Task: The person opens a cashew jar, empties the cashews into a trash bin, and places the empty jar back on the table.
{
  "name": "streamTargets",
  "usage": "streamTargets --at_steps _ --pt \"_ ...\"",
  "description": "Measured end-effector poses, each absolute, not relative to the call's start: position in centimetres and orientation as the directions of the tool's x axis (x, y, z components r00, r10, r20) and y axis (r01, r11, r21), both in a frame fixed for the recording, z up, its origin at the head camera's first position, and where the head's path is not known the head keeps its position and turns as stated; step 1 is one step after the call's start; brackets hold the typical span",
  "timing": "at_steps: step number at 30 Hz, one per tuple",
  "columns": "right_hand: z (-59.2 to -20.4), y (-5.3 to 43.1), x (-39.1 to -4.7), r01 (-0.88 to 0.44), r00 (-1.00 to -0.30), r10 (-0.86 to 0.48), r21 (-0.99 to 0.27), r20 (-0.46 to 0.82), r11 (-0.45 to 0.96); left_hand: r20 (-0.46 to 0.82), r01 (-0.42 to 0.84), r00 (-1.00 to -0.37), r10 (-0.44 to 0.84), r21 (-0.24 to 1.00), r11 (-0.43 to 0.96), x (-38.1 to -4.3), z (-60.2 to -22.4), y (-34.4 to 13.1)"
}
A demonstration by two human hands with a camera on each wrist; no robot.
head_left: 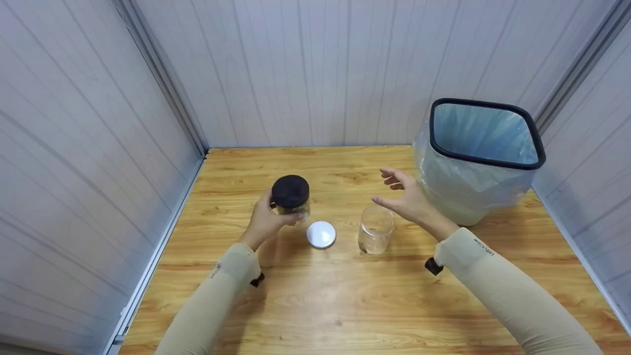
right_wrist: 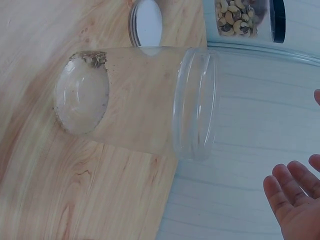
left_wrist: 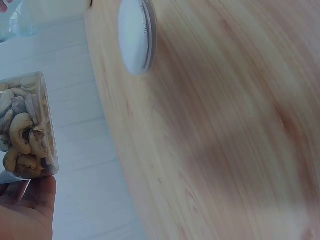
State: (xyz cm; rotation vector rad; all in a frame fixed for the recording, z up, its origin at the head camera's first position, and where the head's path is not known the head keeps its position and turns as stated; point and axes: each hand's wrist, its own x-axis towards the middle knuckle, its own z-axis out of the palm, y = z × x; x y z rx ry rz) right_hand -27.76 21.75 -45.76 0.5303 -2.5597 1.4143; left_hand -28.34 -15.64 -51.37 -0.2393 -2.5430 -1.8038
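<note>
My left hand [head_left: 268,219] grips a clear jar with a black lid [head_left: 291,191], its fingers wrapped round the lower side. Cashew nuts [left_wrist: 22,130] fill that jar in the left wrist view, where it is lifted above the table. A second clear jar [head_left: 376,231], lidless, stands upright on the table, with a few crumbs at its bottom [right_wrist: 95,59]. Just above and behind its mouth hovers my right hand [head_left: 406,199], fingers spread and slightly bent, holding nothing. Between the two jars lies a round white lid [head_left: 321,234], flat on the wood.
At the back right stands a pale bin [head_left: 456,182] with a black rim and a clear plastic liner. White panel walls [head_left: 325,74] close off the back and both sides of the wooden table [head_left: 335,305].
</note>
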Motion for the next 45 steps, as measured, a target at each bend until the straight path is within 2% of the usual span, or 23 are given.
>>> streamTargets --at_steps 28,45 --pt "-43.4 20.9 -28.4 -0.395 -0.918 -0.238 -0.771 0.316 0.5 0.229 0.276 -0.958 0.174 0.899 0.34 -28.6 -49.6 -12.9" --pt "-42.6 20.4 -28.7 -0.427 -0.904 -0.263 -0.76 0.338 0.49 0.244 0.322 -0.935 0.257 0.886 0.333 -28.7 -48.4 -11.2"
